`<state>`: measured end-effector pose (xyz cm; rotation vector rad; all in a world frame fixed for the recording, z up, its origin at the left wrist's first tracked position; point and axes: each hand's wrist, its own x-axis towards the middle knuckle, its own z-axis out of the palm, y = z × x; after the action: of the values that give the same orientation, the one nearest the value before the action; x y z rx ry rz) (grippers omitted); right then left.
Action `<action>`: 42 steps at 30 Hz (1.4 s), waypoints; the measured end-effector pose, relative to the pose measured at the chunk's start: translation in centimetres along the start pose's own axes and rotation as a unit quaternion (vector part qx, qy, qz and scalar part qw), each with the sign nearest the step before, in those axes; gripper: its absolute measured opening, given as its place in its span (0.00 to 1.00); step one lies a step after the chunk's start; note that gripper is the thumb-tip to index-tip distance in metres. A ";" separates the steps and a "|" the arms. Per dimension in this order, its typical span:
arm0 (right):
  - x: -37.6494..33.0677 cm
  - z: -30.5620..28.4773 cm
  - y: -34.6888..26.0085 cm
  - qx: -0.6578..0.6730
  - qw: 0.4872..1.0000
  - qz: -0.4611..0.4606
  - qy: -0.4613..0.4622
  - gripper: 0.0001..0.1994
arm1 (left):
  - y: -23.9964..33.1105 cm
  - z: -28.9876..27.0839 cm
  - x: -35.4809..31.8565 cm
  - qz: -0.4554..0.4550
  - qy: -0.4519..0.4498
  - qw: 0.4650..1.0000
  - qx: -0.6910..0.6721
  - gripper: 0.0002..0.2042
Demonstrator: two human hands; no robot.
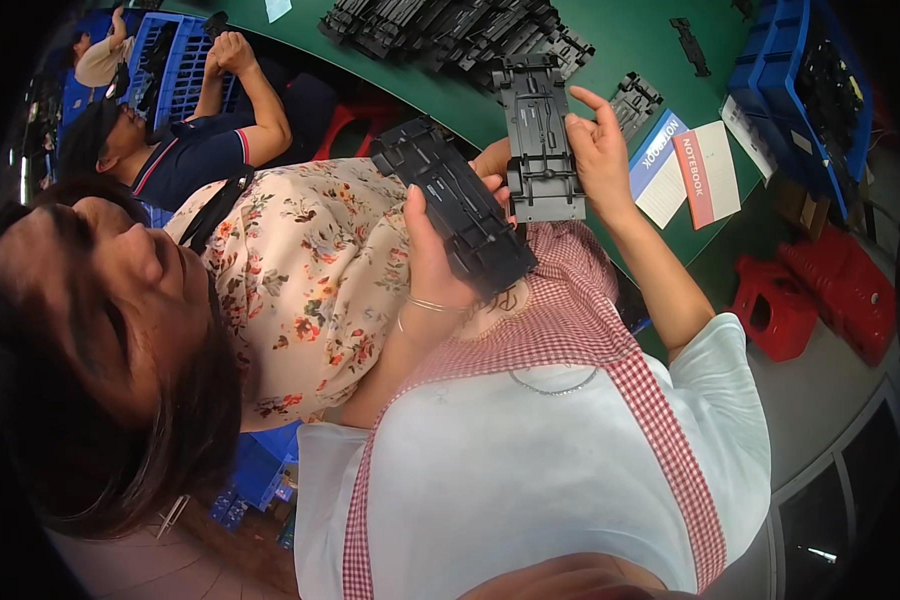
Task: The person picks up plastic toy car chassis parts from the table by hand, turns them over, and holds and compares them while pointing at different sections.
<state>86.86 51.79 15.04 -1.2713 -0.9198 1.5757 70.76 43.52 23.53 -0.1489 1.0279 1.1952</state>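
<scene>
My left hand (436, 258), with a bangle at the wrist, grips a black plastic toy-car chassis (454, 205), its thumb along one long edge. Beside it, my right hand (600, 152) holds a second chassis (543, 140) by its right edge, the index finger stretched past it. Both chassis are tilted up, with axle bars and ribs showing. They nearly touch at my left fingertips. Some skin shows behind and between the two parts; whose it is I cannot tell.
A heap of similar black chassis (450, 35) lies on the green table (655, 35). Two notebooks (708, 175) rest at its right edge near a blue crate (805, 90) of parts. Red stools (780, 305) stand at right. A co-worker in a floral top (290, 290) sits close at left.
</scene>
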 end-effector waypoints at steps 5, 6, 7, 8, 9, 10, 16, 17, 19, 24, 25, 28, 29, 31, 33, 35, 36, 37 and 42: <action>-0.3 0.0 0.6 -0.042 0.999 -0.007 0.008 0.16 | 0.0 -0.1 -0.3 0.022 0.004 1.000 0.021 0.34; -0.3 -0.1 0.8 -0.042 0.999 -0.006 0.008 0.16 | -0.1 -0.1 -0.4 0.022 0.004 1.000 0.022 0.34; -0.2 -0.1 1.2 -0.053 0.998 -0.008 0.012 0.16 | -0.1 -0.2 -0.4 0.021 0.003 0.999 0.025 0.34; -0.2 -0.1 1.5 -0.063 0.998 -0.010 0.015 0.16 | -0.1 -0.3 -0.4 0.021 0.003 0.999 0.025 0.34; -0.3 -0.1 1.5 -0.063 0.998 -0.010 0.016 0.16 | -0.1 -0.4 -0.3 0.020 -0.003 0.999 0.029 0.34; -0.2 -0.1 1.4 -0.058 0.998 -0.016 0.011 0.15 | -0.2 -0.5 -0.3 0.021 -0.008 0.999 0.033 0.34; 0.0 -0.2 1.1 -0.162 0.979 -0.122 -0.037 0.17 | -0.6 -0.6 -0.1 0.022 0.003 0.999 0.027 0.34; 0.0 -0.4 1.0 -0.165 0.980 -0.097 -0.063 0.16 | -0.6 -0.8 -0.1 0.022 0.003 0.999 0.027 0.34; -0.1 -0.4 1.1 -0.167 0.979 -0.072 -0.089 0.16 | -0.7 -1.1 0.0 0.019 -0.001 1.000 0.022 0.34; -0.2 0.1 1.6 -0.085 0.996 -0.025 -0.022 0.13 | -0.4 -1.5 0.2 -0.005 -0.005 1.000 0.002 0.34; -0.2 0.0 1.9 -0.086 0.996 -0.025 -0.022 0.13 | -0.3 -1.5 0.2 -0.015 -0.003 1.000 -0.019 0.34; 0.0 0.0 2.4 -0.052 0.998 -0.004 -0.023 0.12 | 0.0 -1.8 0.3 -0.021 -0.012 0.999 -0.028 0.33; 0.0 0.3 2.3 -0.045 0.999 0.007 -0.012 0.11 | 0.1 -1.8 0.2 -0.023 -0.011 1.000 -0.014 0.33; 0.3 0.7 2.7 -0.040 0.999 0.018 -0.001 0.11 | -0.2 -2.1 0.6 0.002 -0.004 0.999 0.040 0.32; 1.0 1.0 3.5 -0.066 0.998 0.005 0.016 0.10 | -0.3 -2.2 0.8 0.021 -0.011 0.997 0.069 0.31; 1.2 1.9 4.0 -0.080 0.996 0.005 0.029 0.11 | 0.0 -2.0 0.3 0.036 -0.025 0.993 0.108 0.31; 1.3 2.5 4.1 -0.080 0.996 -0.002 0.047 0.11 | 0.1 -2.0 0.2 0.035 -0.025 0.993 0.108 0.31; 1.2 2.9 4.1 -0.081 0.995 -0.010 0.063 0.11 | 0.1 -2.0 0.1 0.051 -0.040 0.990 0.123 0.31; 1.3 3.9 4.2 -0.122 0.991 0.027 0.043 0.11 | 0.2 -2.6 0.0 0.052 -0.062 0.990 0.117 0.30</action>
<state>82.21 51.51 11.51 -1.5330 -1.0546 1.4695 69.09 42.09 22.17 0.1636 1.0688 1.1526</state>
